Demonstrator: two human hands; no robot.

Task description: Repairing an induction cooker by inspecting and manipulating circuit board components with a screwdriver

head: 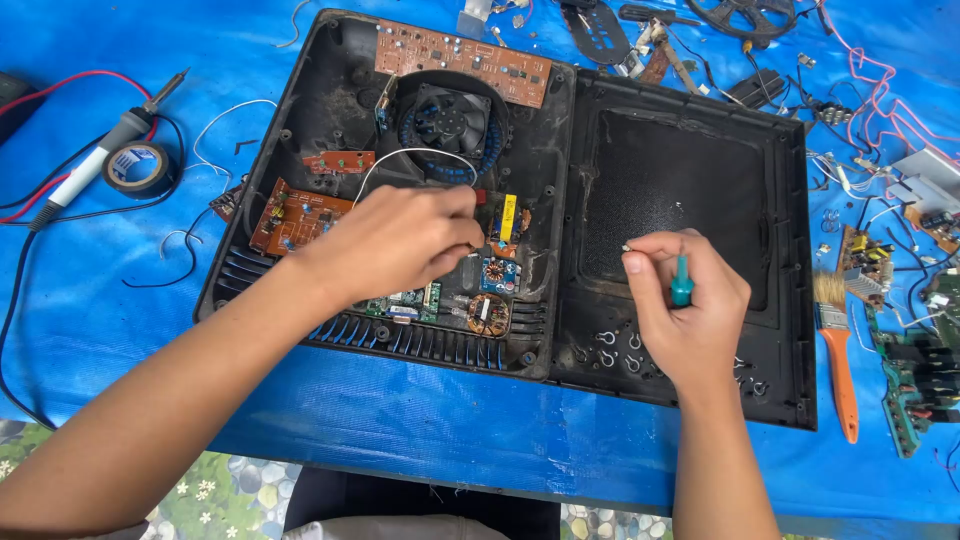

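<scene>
Opened black appliance casing [330, 100] lying on blue-covered surface [420, 420], lid half [690, 180] folded out beside it. Left hand [395, 245] down among the orange circuit boards [295, 220] below the fan [450, 118], fingers pinched together on something small, hidden from view. Right hand [685, 310] over the lid, fingers clamped on a teal-handled screwdriver [681, 282], thumb and forefinger also nipping a tiny screw [626, 248]. Risks, as judged: screw slipping and vanishing among loose washers [610, 350]; white wire [415, 155] snagged by the left hand.
</scene>
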